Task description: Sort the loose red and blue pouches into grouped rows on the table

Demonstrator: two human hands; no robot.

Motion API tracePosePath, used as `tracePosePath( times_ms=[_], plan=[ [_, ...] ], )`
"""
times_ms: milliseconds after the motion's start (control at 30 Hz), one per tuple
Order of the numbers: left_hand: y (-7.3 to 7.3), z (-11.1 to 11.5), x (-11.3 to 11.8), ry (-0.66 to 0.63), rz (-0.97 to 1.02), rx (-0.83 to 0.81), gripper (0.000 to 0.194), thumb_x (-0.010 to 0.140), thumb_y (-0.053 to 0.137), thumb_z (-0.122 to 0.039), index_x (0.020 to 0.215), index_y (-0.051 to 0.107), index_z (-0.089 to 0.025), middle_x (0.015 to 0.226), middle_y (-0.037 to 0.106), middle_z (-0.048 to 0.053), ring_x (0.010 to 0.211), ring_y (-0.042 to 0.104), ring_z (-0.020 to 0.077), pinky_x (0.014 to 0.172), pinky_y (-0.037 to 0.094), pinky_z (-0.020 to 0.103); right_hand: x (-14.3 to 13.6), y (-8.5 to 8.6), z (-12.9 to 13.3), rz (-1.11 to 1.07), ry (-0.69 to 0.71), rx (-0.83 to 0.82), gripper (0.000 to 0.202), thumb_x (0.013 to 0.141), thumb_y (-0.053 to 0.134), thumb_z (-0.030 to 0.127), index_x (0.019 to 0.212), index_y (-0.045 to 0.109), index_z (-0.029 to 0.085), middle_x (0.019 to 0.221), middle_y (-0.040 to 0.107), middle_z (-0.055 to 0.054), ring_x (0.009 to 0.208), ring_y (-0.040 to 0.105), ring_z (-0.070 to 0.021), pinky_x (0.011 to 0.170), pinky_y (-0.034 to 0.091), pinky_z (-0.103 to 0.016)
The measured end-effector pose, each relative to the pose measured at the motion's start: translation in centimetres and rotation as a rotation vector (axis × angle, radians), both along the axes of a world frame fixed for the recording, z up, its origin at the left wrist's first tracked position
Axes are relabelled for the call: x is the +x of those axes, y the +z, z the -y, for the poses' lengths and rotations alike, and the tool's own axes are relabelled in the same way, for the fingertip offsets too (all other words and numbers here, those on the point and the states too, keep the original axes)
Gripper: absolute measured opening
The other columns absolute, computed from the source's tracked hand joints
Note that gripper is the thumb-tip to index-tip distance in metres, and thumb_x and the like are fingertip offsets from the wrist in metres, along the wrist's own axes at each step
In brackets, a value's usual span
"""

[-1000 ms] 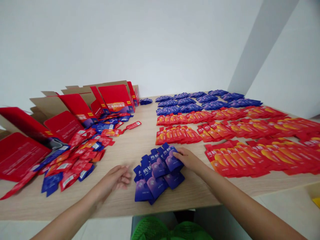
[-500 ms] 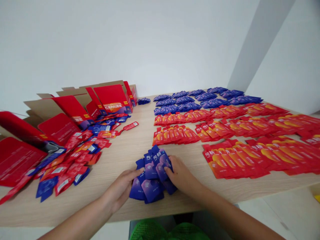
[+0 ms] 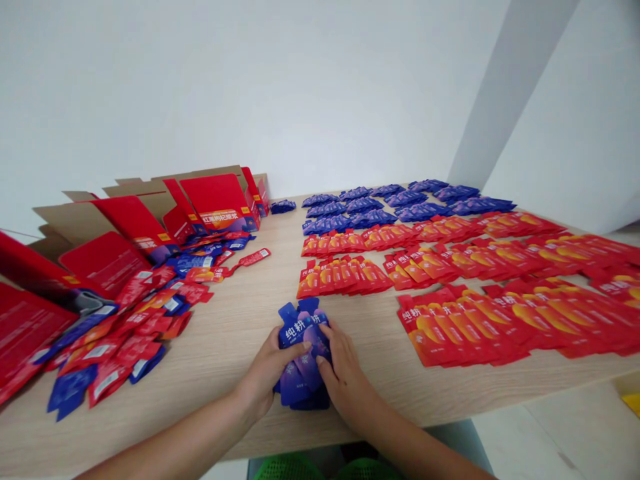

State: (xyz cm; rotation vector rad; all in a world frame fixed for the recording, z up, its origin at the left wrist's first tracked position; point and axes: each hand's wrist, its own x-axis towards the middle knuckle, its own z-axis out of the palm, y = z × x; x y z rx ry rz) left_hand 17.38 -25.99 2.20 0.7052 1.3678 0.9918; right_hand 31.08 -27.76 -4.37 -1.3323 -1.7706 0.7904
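Near the table's front edge, a bunch of blue-purple pouches (image 3: 304, 357) lies between my two hands. My left hand (image 3: 267, 367) grips its left side, with the thumb across the top pouch. On the right side, my right hand (image 3: 345, 373) is closed round the bunch, thumb on the front and fingers along the edge. The pouches overlap one another, tops pointing away from me. The undersides of the pouches and some of my fingertips are hidden.
Fanned rows of red pouches (image 3: 465, 323) cover the right side, with blue piles (image 3: 373, 218) behind. At the left, loose red and blue pouches (image 3: 133, 327) spill before open red boxes (image 3: 220, 200). A small blue pile (image 3: 283, 207) sits near the wall.
My hands have come closer together, and the spread blue pouches between them are now squeezed into a narrower bunch. The view has shifted slightly.
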Motion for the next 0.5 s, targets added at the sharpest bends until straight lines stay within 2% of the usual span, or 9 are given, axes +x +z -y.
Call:
tracePosePath(
  times_ms=[67, 167, 267, 333, 400, 500],
  plan=[
    [-0.5, 0.4, 0.2, 0.019, 0.028, 0.041, 0.061, 0.055, 0.081, -0.021, 0.109, 0.054, -0.019, 0.097, 0.071, 0.007, 0.083, 0.069, 0.0216, 0.075, 0.056, 0.032, 0.4, 0.6, -0.1, -0.035, -0.035, -0.083, 0.064, 0.079, 0.047, 0.018, 0.140, 0.029, 0.015, 0.149, 0.029, -0.015, 0.139, 0.024, -0.0247, 0.114, 0.019, -0.047],
    [-1.0, 1.0, 0.5, 0.066, 0.050, 0.079, 0.063, 0.056, 0.082, -0.025, 0.111, 0.052, -0.020, 0.099, 0.070, 0.006, 0.087, 0.068, 0.0226, 0.077, 0.055, 0.033, 1.1, 1.7, -0.2, -0.135, -0.100, -0.263, 0.086, 0.074, 0.056, 0.025, 0.146, 0.010, 0.014, 0.151, 0.022, -0.016, 0.141, 0.019, -0.0237, 0.115, 0.017, -0.044],
    [-1.4, 1.5, 0.7, 0.091, 0.056, 0.128, 0.067, 0.056, 0.081, -0.028, 0.114, 0.048, -0.021, 0.099, 0.069, 0.006, 0.091, 0.067, 0.0232, 0.080, 0.055, 0.035, 1.8, 2.6, -0.7, -0.287, -0.088, -0.385, 0.100, 0.068, 0.063, 0.027, 0.146, 0.001, 0.011, 0.150, 0.024, -0.019, 0.139, 0.024, -0.0239, 0.114, 0.020, -0.041],
    [-1.5, 1.6, 0.7, 0.094, 0.029, 0.186, 0.068, 0.059, 0.080, -0.031, 0.117, 0.046, -0.022, 0.102, 0.068, 0.005, 0.094, 0.066, 0.0230, 0.084, 0.053, 0.036, 2.0, 3.1, -1.2, -0.408, -0.043, -0.451, 0.102, 0.064, 0.069, 0.027, 0.145, 0.010, 0.015, 0.146, 0.034, -0.017, 0.135, 0.033, -0.0259, 0.111, 0.026, -0.042],
    [-1.3, 1.6, 0.6, 0.112, -0.056, 0.260, 0.069, 0.062, 0.078, -0.033, 0.121, 0.043, -0.023, 0.108, 0.065, 0.006, 0.099, 0.064, 0.0232, 0.090, 0.050, 0.037, 2.0, 3.6, -1.9, -0.572, 0.051, -0.517, 0.094, 0.058, 0.074, 0.026, 0.139, 0.027, 0.018, 0.137, 0.046, -0.014, 0.127, 0.044, -0.0279, 0.106, 0.034, -0.042],
    [-0.3, 1.4, 0.2, 0.161, -0.221, 0.394, 0.072, 0.062, 0.076, -0.037, 0.123, 0.042, -0.022, 0.117, 0.060, 0.007, 0.107, 0.059, 0.0248, 0.095, 0.046, 0.039, 1.6, 4.6, -2.8, -0.783, 0.197, -0.467, 0.076, 0.056, 0.077, 0.022, 0.124, 0.043, 0.020, 0.120, 0.058, -0.008, 0.115, 0.053, -0.0278, 0.098, 0.042, -0.042]
  ],
)
